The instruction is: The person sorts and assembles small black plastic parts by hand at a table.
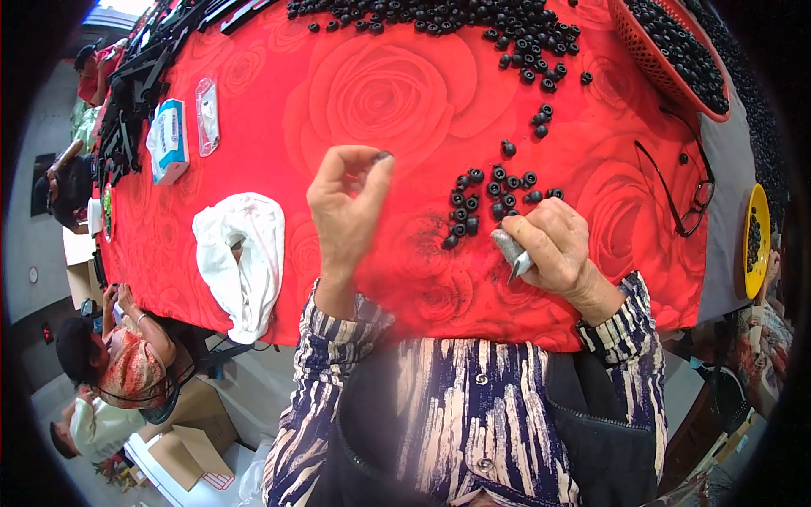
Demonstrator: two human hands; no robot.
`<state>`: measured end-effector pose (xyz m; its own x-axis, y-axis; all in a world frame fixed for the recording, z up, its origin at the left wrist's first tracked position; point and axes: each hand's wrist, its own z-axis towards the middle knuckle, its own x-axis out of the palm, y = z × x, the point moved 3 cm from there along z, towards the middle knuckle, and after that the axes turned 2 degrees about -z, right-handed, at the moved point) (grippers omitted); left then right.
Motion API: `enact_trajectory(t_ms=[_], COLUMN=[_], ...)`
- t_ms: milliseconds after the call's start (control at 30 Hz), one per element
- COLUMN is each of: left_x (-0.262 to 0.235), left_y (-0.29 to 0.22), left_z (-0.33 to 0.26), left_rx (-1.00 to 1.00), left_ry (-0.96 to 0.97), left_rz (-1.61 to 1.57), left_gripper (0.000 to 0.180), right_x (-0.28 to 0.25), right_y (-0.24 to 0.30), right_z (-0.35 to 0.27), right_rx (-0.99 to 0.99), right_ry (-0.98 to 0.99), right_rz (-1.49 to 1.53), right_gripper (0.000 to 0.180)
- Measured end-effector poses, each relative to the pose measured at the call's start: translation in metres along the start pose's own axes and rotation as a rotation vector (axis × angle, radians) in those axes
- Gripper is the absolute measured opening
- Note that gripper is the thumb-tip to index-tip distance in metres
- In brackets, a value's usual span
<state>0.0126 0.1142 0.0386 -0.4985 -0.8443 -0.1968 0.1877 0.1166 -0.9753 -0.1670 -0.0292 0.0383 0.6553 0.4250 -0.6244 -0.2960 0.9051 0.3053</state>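
Observation:
My left hand (348, 207) is raised over the red cloth, thumb and forefinger pinched around a small black round part (383, 156), mostly hidden by the fingertips. In my right hand (553, 245), the fingers wrap a small knife (517, 260) with a grey wrapped handle; its pointed metal end sticks out below the fist. Just left of that hand lies a loose group of small black round parts (471, 203), several showing a hole in the end. Dark crumbs are scattered on the cloth beside them.
Many more black parts (524, 51) spread across the far side, near a red basket (725, 106) full of them. Glasses (697, 207) and a yellow dish (754, 283) are at right. On the left are a white cloth (221, 283), a tissue pack (169, 144) and long black pieces (127, 127).

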Motion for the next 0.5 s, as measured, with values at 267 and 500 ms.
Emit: enact_trajectory(t_ms=[267,500], left_x=[-0.035,0.003], left_y=[0.030,-0.006], left_z=[0.018,-0.003], left_rx=[-0.025,0.211], left_ry=[-0.052,0.347], left_rz=[0.439,0.304], left_gripper=[0.014,0.025], right_x=[0.005,0.004], right_y=[-0.003,-0.003], right_z=[0.005,0.002], right_rx=[0.030,0.044], right_ry=[-0.026,-0.045], right_rz=[0.012,-0.030], right_gripper=[0.023,0.021])
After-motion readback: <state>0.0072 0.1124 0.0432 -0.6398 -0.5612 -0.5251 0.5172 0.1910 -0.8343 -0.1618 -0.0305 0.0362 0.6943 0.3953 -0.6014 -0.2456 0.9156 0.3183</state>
